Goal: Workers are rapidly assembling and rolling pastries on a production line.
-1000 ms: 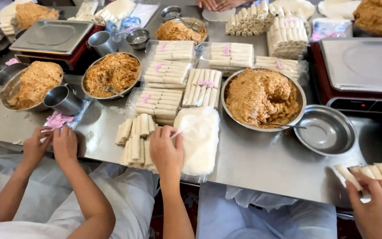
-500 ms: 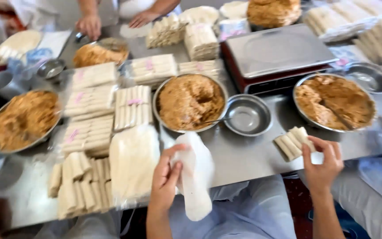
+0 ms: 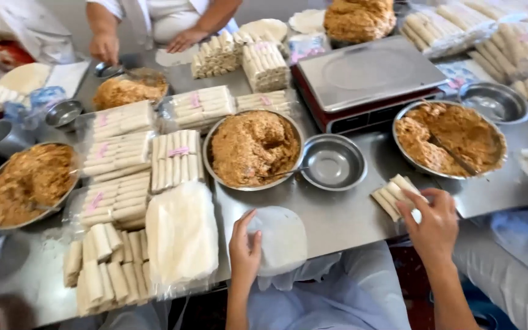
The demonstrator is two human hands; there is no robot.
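Note:
My left hand (image 3: 245,252) pinches the left edge of a round white wrapper (image 3: 281,239) that lies at the near edge of the steel table (image 3: 349,214). My right hand (image 3: 435,225) rests on a small pile of pale rolls (image 3: 389,194), its fingers curled over their near ends. Between my hands and further back stand a metal bowl of brown filling (image 3: 253,148) and an empty metal bowl (image 3: 333,162).
A stack of wrappers in a clear bag (image 3: 181,235) and loose rolls (image 3: 102,266) lie at the near left. Behind them are packed rolls (image 3: 175,159), more filling bowls (image 3: 29,182) (image 3: 450,137) and a red scale (image 3: 368,76). Another person's hands (image 3: 104,47) work at the far side.
The view has swung right and closer. My left hand has laid the wrapper it was lifting flat at the table's edge. My right hand stays at the small pile of rolls.

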